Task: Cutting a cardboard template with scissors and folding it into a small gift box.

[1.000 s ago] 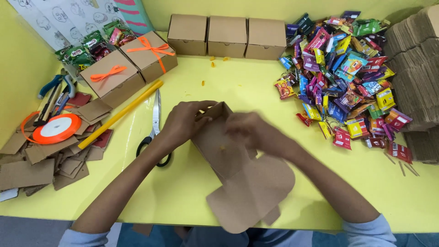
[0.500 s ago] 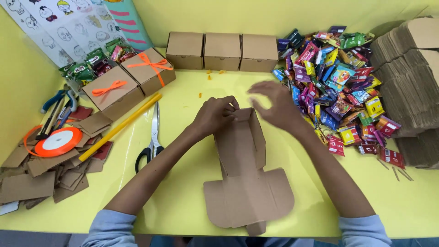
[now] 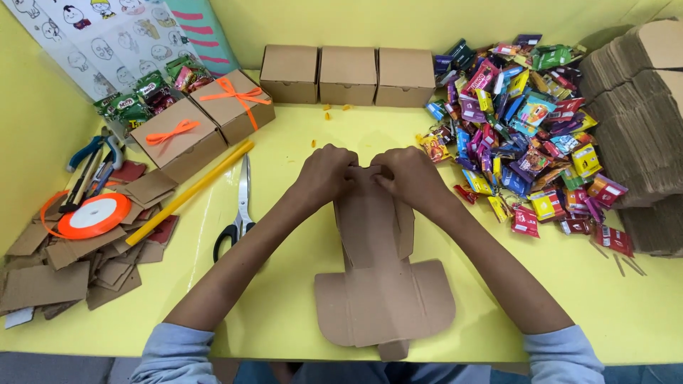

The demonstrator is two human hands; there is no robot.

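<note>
A flat brown cardboard box blank (image 3: 384, 284) lies on the yellow table (image 3: 299, 313) in front of me, its side flaps partly raised. My left hand (image 3: 326, 174) and my right hand (image 3: 404, 176) sit side by side at the blank's far end. Both have their fingers curled onto the cardboard's far edge. What the fingertips pinch is hidden under the knuckles.
Scissors (image 3: 240, 206) and a yellow stick (image 3: 191, 192) lie left of my arms. Two ribboned boxes (image 3: 206, 121), an orange ribbon spool (image 3: 92, 215) and cardboard scraps (image 3: 64, 270) fill the left. Three plain boxes (image 3: 348, 74) stand behind, a candy pile (image 3: 526, 121) and stacked blanks (image 3: 640, 128) right.
My right hand has come back from the air above the table's far side and joined my left hand on the blank's far end. The blank now lies flatter.
</note>
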